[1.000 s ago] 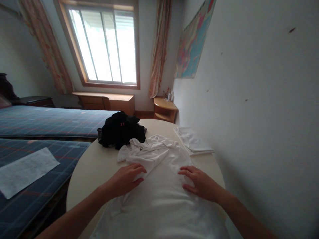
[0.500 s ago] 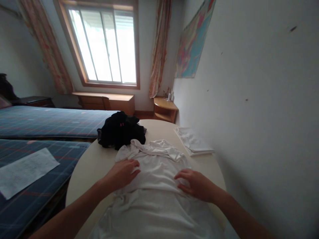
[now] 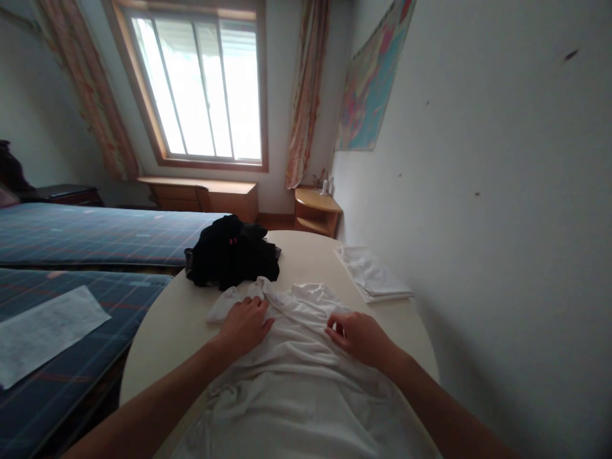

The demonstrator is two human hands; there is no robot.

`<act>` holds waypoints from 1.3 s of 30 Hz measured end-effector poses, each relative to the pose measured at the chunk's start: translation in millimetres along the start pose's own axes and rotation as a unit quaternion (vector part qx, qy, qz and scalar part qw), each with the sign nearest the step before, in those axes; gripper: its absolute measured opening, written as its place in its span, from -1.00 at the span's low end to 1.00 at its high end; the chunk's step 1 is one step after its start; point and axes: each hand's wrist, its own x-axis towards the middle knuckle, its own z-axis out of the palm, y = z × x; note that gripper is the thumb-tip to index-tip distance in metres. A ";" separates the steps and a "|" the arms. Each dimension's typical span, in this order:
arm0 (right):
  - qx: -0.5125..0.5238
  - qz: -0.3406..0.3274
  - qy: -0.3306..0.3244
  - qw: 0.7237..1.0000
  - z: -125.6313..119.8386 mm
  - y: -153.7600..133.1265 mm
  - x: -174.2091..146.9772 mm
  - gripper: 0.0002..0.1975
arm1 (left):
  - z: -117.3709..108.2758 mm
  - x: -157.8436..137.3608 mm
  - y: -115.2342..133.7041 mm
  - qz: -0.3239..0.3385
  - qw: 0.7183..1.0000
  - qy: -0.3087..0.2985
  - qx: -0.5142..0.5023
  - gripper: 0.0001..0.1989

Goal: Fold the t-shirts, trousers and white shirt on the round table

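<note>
A white shirt (image 3: 306, 357) lies spread and wrinkled over the round table, its crumpled collar end pointing away from me and its near end running off the bottom of the view. My left hand (image 3: 246, 324) rests on the shirt's upper left part near the sleeve, fingers bent and thumb apart. On the upper right part is my right hand (image 3: 359, 335), its fingers curled toward the cloth with a gap between fingertips and thumb. Neither hand visibly grips the fabric.
A heap of black clothing (image 3: 233, 252) sits at the table's far left. Folded white cloth (image 3: 375, 274) lies at the right edge by the wall. To the left, a paper sheet (image 3: 52, 331) lies on a plaid mattress (image 3: 134, 306). The cream table (image 3: 157, 344) has a rounded edge.
The shirt's collar end has slid nearer and flattened, with the left sleeve now showing outward. My left hand has moved slightly away from me; my right has shifted a little left with fingers more curled.
</note>
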 end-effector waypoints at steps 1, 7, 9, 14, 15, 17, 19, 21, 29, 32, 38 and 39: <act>-0.008 0.024 0.033 0.999 1.9 0.1 8.2 -0.78 | 3.1 5.6 -1.3 0.003 1.000 0.016 -0.006 -0.67; -0.047 0.102 0.092 0.989 24.6 9.3 53.8 -0.64 | 27.1 36.1 -13.0 -0.005 0.997 0.071 -0.026 -0.52; -0.050 0.107 0.086 0.989 29.3 14.0 62.4 -0.72 | 33.2 41.2 -16.3 -0.004 0.997 0.079 -0.026 -0.45; 0.023 0.185 0.137 0.973 10.7 41.5 73.2 -0.76 | 39.4 43.9 -19.0 -0.028 0.998 0.057 -0.025 -0.40; 0.041 0.201 0.162 0.965 1.8 50.8 74.4 -0.76 | 39.0 43.9 -18.8 -0.035 0.998 0.050 -0.024 -0.39; 0.052 0.216 0.210 0.952 -18.8 72.4 75.8 -0.76 | 37.5 44.8 -18.2 -0.052 0.998 0.037 -0.021 -0.37; 0.041 0.226 0.241 0.943 -39.1 95.8 75.8 -0.76 | 36.8 47.2 -17.9 -0.066 0.997 0.033 -0.018 -0.37; 0.015 0.232 0.248 0.940 -55.2 118.4 74.6 -0.76 | 38.2 50.8 -17.8 -0.076 0.996 0.039 -0.014 -0.37; -0.126 0.306 0.138 0.933 -51.8 164.9 66.3 -0.73 | 55.8 53.7 -12.5 -0.020 0.995 0.100 0.006 -0.39; -0.150 0.288 0.116 0.939 -38.5 158.6 69.0 -0.71 | 55.6 50.7 -11.7 -0.007 0.996 0.091 -0.010 -0.44; -0.160 0.195 0.126 0.959 -20.1 125.2 88.3 -0.64 | 36.2 57.5 -32.4 -0.121 0.990 0.071 -0.006 -0.58; -0.158 0.182 0.123 0.963 -16.8 120.6 92.0 -0.64 | 32.8 58.6 -38.3 -0.140 0.988 0.063 0.001 -0.60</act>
